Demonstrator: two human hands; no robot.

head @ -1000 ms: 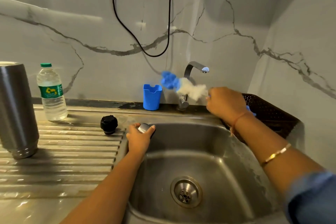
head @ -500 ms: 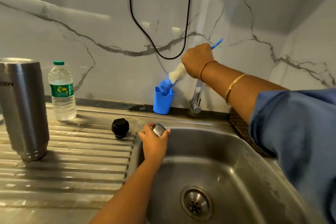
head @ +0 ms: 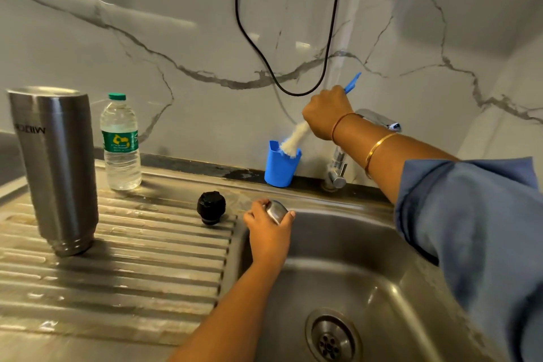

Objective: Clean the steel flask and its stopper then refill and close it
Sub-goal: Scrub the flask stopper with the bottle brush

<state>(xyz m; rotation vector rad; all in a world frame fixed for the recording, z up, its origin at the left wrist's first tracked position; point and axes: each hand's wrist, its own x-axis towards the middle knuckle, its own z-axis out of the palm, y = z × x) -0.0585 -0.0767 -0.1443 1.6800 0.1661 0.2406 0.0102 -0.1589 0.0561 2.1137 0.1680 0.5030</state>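
Left hand point(head: 269, 232) grips round steel cap point(head: 277, 210), right hand point(head: 326, 114) a white-bristled blue brush point(head: 293, 138); upturned steel flask point(head: 55, 167) (likely slick, rigid): grasp mid-body

Left hand point(head: 269, 232), right hand point(head: 326, 114): fingers point(head: 312, 118) curled.

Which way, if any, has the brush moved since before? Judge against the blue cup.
Yes. The brush moved left and down: its head, earlier right of the blue cup, now sits inside it.
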